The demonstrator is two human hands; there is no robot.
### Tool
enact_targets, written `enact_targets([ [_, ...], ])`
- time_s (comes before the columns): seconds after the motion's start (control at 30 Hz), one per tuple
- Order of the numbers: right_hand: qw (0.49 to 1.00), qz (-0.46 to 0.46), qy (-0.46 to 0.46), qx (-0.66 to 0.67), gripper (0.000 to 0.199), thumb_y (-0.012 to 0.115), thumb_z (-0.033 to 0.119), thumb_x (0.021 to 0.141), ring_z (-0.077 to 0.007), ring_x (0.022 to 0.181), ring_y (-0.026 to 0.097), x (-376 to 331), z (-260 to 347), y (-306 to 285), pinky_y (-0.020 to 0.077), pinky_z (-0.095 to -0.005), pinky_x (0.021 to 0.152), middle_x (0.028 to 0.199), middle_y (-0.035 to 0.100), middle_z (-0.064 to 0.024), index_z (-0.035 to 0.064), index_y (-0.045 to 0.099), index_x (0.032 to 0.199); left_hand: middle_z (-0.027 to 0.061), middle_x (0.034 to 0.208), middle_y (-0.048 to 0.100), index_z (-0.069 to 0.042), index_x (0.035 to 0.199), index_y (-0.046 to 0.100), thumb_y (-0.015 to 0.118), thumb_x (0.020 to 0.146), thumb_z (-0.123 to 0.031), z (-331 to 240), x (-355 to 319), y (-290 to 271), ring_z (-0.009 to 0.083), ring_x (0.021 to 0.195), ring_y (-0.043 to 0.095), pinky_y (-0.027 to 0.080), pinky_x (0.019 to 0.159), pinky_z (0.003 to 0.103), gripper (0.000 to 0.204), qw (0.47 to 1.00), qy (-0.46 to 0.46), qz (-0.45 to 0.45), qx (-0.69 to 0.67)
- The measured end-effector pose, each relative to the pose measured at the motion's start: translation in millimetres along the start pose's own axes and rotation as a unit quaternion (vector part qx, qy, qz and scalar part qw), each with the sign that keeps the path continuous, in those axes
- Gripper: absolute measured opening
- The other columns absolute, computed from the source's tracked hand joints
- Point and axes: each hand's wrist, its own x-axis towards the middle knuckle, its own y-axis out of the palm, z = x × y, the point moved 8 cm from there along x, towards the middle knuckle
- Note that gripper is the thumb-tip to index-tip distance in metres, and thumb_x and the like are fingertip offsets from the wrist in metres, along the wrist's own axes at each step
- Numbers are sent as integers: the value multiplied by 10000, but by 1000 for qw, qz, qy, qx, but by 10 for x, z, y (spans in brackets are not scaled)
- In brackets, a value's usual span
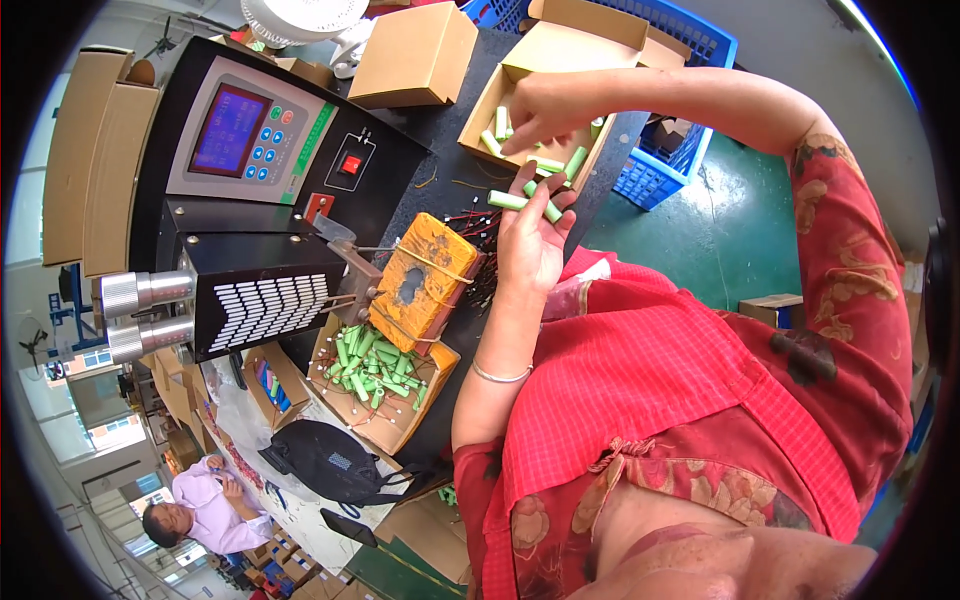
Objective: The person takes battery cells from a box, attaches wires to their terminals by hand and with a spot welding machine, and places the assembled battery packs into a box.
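Note:
My left hand (535,235), a bangle on its wrist, is turned palm up with several green battery cells (508,200) resting across its fingers. Just above it in the head view, my right hand (548,108) reaches over an open cardboard box (480,120). Its fingers hang apart over more green cells (574,163) in that box, and I see nothing held between them. Left of my left hand, an orange block (425,275) bound with rubber bands sits at the front of a black machine (265,295). Thin wires with small white connectors (478,225) lie beside the block.
A second box (405,430) holds many wired green cells. The machine has a blue screen (230,130) and a red switch (350,164). A black bag (325,460), a closed carton (415,55) and a blue crate (650,180) are around. Another person (215,505) sits at the far bench.

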Motion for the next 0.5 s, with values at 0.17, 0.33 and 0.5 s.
enact_targets([
  [0.17, 974, -14, 68, -216, 455, 631, 413, 732, -225, 498, 601, 377, -400, 34, 493, -308, 480, 581, 607, -122, -33, 629, 642, 55, 947, 549, -114, 1145, 434, 478, 892, -121, 133, -95, -234, 129, 826, 539, 440, 679, 268, 257, 998, -8, -36, 49],
  [0.33, 967, 85, 128, -202, 397, 676, 344, 654, -228, 476, 599, 634, -606, 291, 499, -314, 446, 563, 592, -134, -49, 621, 644, 40, 943, 533, -98, 1093, 468, 569, 850, -127, 162, -209, -228, 123, 838, 547, 458, 722, 256, 264, 996, -41, -67, 52],
  [0.5, 974, 74, 102, -189, 318, 656, 257, 647, -236, 482, 600, 663, -502, 374, 490, -324, 473, 578, 594, -154, -47, 619, 730, 47, 886, 543, -61, 1000, 507, 613, 809, -68, 152, -235, -367, 161, 857, 573, 488, 771, 293, 218, 994, -17, -68, 86],
])
